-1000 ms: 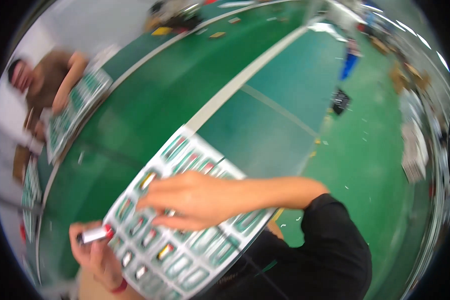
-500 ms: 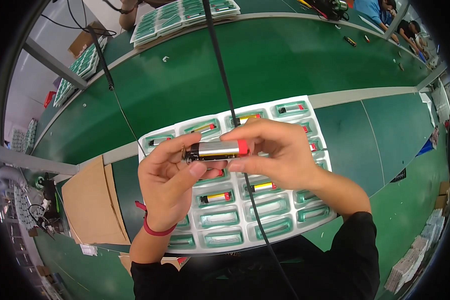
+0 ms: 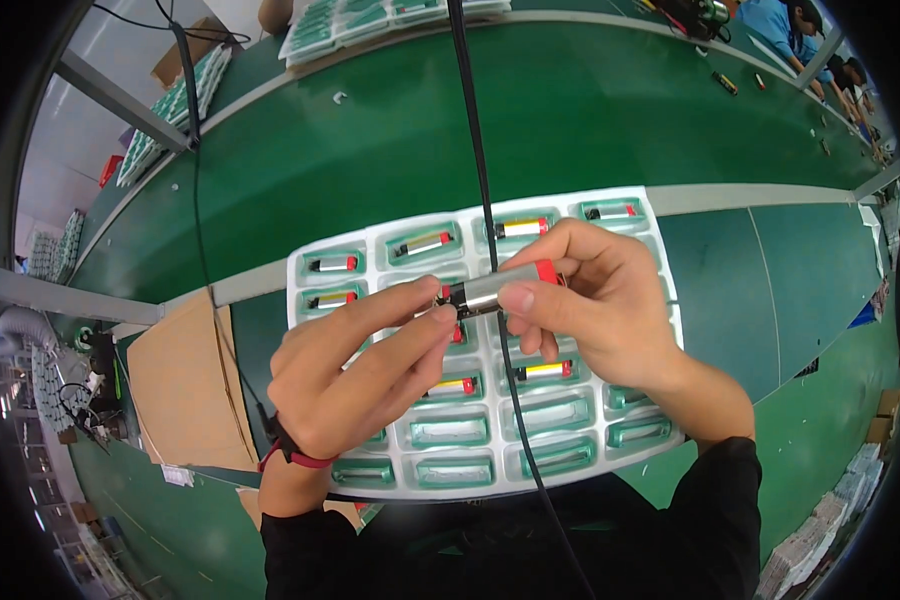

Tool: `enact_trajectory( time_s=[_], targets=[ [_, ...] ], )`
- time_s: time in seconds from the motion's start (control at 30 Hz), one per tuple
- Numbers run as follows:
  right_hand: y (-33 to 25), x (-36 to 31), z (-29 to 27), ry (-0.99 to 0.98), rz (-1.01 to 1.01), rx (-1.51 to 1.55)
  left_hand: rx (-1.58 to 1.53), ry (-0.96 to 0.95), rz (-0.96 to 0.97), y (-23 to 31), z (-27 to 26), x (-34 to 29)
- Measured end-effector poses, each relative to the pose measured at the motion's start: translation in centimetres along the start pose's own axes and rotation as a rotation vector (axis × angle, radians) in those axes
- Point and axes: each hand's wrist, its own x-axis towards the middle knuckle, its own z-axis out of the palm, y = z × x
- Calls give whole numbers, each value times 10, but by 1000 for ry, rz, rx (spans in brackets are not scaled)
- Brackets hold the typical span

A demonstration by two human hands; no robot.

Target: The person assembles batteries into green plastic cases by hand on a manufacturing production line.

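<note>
A silver cylindrical cell (image 3: 490, 288) with a red end cap and a black end is held between my two hands, above a white tray (image 3: 498, 445). My right hand (image 3: 620, 315) grips its body near the red end, thumb on the near side. At the black end, the fingers of my left hand (image 3: 355, 375) pinch together; fine detail there is too small to make out. Similar cells, some with a yellow strip, such as one cell (image 3: 520, 228), lie in the tray's green-lined compartments. Several compartments in the nearest rows hold no cell.
A black cable (image 3: 518, 410) hangs across the tray in front of me. Brown cardboard (image 3: 180, 390) lies at left. Beyond a pale rail runs a green work surface (image 3: 340, 165), with stacked trays (image 3: 355, 35) at its far side. People (image 3: 785, 35) work at far right.
My left hand has turned over, its back now showing, and its fingers have come to the cell's black end. The right hand has shifted its grip along the body, and the cell tilts slightly.
</note>
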Motion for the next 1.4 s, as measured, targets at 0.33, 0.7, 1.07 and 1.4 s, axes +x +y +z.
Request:
enact_trajectory(
  time_s=[0.33, 0.7, 1.07, 1.4],
  targets=[
    [0, -5, 8, -37, 58, 244, 106, -19, 84, 1, 1, -1],
    [18, -7, 6, -187, -121, 224, -557, 201, -354, 8, 11, -10],
    [3, 1, 2, -63, -260, -166, -260, -234, -324, -3, -54, -16],
    [-15, 3, -19, -156, -274, -501, 237, -841, -591, 23, -92, -116]
  ],
)
